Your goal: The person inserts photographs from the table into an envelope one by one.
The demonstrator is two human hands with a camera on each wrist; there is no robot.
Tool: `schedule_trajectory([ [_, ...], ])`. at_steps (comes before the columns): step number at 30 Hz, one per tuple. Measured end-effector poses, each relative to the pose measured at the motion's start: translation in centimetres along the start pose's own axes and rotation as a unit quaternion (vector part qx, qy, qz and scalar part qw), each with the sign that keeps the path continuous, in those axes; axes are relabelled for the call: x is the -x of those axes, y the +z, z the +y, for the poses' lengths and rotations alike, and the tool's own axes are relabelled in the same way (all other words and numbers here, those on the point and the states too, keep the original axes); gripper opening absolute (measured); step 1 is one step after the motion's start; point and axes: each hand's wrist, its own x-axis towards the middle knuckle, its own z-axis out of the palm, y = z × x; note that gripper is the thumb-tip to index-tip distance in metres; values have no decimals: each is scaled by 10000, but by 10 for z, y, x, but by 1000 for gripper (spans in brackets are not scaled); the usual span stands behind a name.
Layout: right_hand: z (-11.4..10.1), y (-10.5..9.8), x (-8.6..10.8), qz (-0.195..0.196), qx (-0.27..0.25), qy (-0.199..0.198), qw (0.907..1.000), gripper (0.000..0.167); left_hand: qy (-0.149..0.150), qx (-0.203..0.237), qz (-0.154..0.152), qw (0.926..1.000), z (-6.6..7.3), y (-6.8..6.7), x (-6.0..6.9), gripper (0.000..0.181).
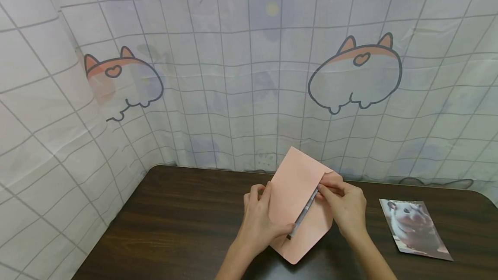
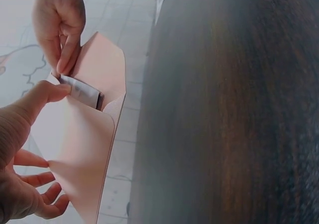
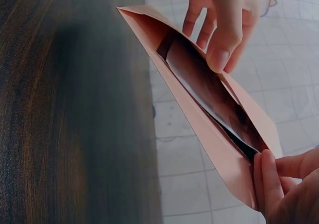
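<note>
A pink paper envelope (image 1: 293, 180) is held tilted above the dark table, its flap unfolded. Inside its mouth sit glossy photo prints (image 3: 204, 87), with their edges showing along the opening. My left hand (image 1: 258, 221) grips the envelope from the left side, thumb at the mouth's edge and fingers behind. At the other end of the opening, my right hand (image 1: 348, 208) pinches the envelope's edge beside the prints' corner. Whether the right fingertips also touch the prints, I cannot tell.
A loose photo (image 1: 414, 228) of a pale, mouse-like animal lies on the right of the dark wooden table (image 1: 175, 219). Behind the table hangs a white gridded curtain (image 1: 233, 77) with cartoon animal drawings.
</note>
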Motion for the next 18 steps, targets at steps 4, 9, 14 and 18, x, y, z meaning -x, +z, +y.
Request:
schedule_trajectory([
  [4, 1, 1, 0, -13, -90, -63, 9999, 21, -1, 66, -64, 10000, 0, -1, 0, 103],
  [9, 1, 0, 1, -49, 8, -123, 9999, 22, -25, 15, -33, 10000, 0, -1, 0, 102],
  [14, 0, 1, 3, -43, 113, -162, 9998, 23, -23, -203, 139, 9997, -1, 0, 0, 99],
  [18, 0, 1, 3, -62, 199, -200, 9996, 23, -18, -354, 257, 9990, -1, 0, 0, 99],
])
